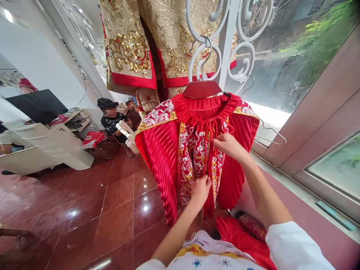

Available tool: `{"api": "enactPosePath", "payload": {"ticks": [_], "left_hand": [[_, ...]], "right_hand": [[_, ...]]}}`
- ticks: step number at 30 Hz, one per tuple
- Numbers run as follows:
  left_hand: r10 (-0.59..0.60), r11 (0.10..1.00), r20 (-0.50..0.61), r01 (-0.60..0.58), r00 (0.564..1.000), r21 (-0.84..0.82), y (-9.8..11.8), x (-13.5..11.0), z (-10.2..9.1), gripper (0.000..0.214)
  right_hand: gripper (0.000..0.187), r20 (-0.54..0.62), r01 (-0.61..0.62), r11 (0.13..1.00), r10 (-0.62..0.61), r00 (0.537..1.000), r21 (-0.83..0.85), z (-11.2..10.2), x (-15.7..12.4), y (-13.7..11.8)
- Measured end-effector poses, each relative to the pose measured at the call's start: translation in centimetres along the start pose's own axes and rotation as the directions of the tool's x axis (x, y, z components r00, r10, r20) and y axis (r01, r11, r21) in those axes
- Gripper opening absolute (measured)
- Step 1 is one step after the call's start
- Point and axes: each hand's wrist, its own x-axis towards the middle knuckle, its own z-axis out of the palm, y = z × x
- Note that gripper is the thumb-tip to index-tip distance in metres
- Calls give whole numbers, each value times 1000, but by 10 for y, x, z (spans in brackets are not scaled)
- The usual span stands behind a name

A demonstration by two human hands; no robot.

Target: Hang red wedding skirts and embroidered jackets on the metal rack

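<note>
White shirt is worn nearest; down the collar-up cape, a near-vertical cord is pinched by left hand and right hand.

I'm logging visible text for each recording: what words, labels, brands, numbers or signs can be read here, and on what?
None can be read.
Red package by the desk: pale marks, perhaps print, too small and blurred to read.
Red pleated garment: silver and gold patterning, no lettering that I can make out.
</note>
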Motion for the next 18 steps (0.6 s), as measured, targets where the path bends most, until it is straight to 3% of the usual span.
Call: {"api": "enactPosePath", "payload": {"ticks": [2,4,6,9,12,14,15,16,18], "left_hand": [[-1,1000,2,1,1000,9,-1,-1,-1,25],[4,1000,4,-4,1000,22,0,1,-2,25],[11,999,8,-12,1000,39,3,4,-3,24],[26,997,17,-27,1000,70,7,9,-3,23],[56,994,34,-59,998,95,11,10,-1,23],[95,990,37,-98,995,101,12,7,-3,26],[122,987,32,-125,992,100,12,5,-8,27],[155,983,24,-157,988,99,12,3,-15,29],[239,967,-6,-237,971,94,11,4,-42,34]], "right_hand": [[25,181,-102,928,39,983,358,-2,3,-1],[20,269,-223,774,72,961,592,-2,6,-5],[19,284,-274,673,99,954,687,0,10,-12],[23,254,-260,654,106,961,710,-5,14,-28],[26,107,-131,669,77,991,732,-24,13,-52],[26,-121,73,697,20,992,713,-42,9,-69],[26,-268,215,740,-48,962,638,-50,6,-76],[26,-402,356,787,-151,903,503,-57,4,-80],[29,-518,543,832,-416,748,116,-68,6,-81]]}}
